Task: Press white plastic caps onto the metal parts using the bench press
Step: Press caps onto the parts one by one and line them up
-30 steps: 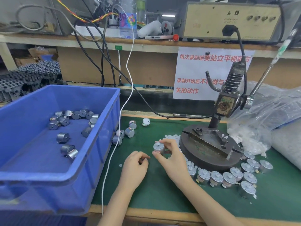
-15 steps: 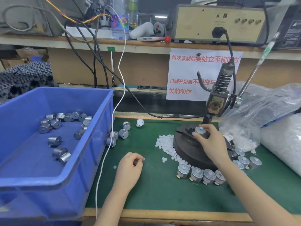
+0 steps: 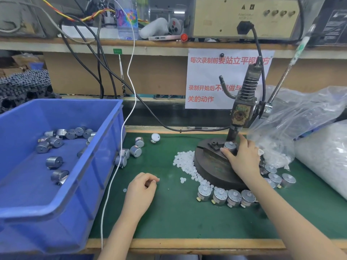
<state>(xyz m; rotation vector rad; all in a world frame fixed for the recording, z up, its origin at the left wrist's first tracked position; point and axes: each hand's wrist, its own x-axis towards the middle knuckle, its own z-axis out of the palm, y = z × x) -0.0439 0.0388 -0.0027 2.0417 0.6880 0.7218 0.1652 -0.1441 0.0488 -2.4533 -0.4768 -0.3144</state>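
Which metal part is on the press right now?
The part that the right hand grips on the press base, below the ram. All the others lie loose on the mat or in the bin.

Right hand covers the right side of the metal part on the bench press base and some capped motors behind the wrist. Left hand fingers curled; whether they pinch anything is too small to tell. Blue bin cut off at left and bottom edges.
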